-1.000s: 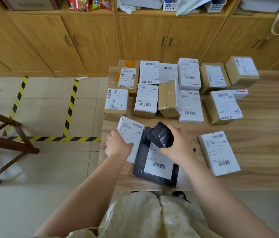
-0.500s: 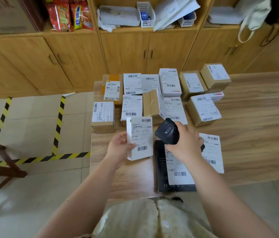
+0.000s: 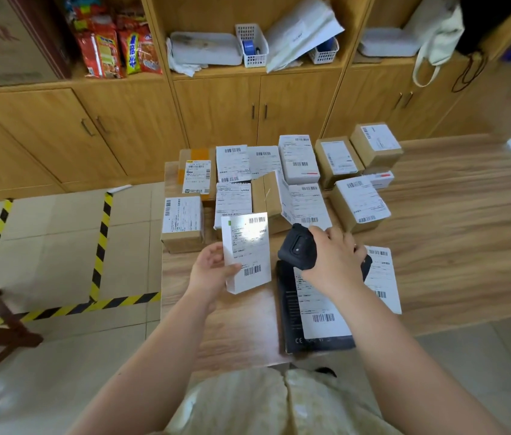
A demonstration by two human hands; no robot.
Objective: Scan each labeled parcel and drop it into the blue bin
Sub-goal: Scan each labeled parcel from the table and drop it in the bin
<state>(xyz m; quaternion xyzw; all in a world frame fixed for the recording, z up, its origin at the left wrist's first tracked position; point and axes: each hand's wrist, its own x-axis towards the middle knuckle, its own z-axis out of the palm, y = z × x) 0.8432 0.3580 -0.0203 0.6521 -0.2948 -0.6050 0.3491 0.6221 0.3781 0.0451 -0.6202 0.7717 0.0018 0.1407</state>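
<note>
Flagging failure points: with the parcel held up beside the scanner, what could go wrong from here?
The left hand pinches the white parcel by one edge, so it may slip. A bright patch lies on its label near the upper barcode, which may spoil the read from the scanner in the right hand. The blue bin is out of view, so the drop may miss.

Wooden table [image 3: 455, 246] laden with labelled parcels [image 3: 298, 160].
They crowd its far left; at the near edge lie a black labelled box [image 3: 288, 312] and, just right of it, a flat white parcel [image 3: 387, 277].
</note>
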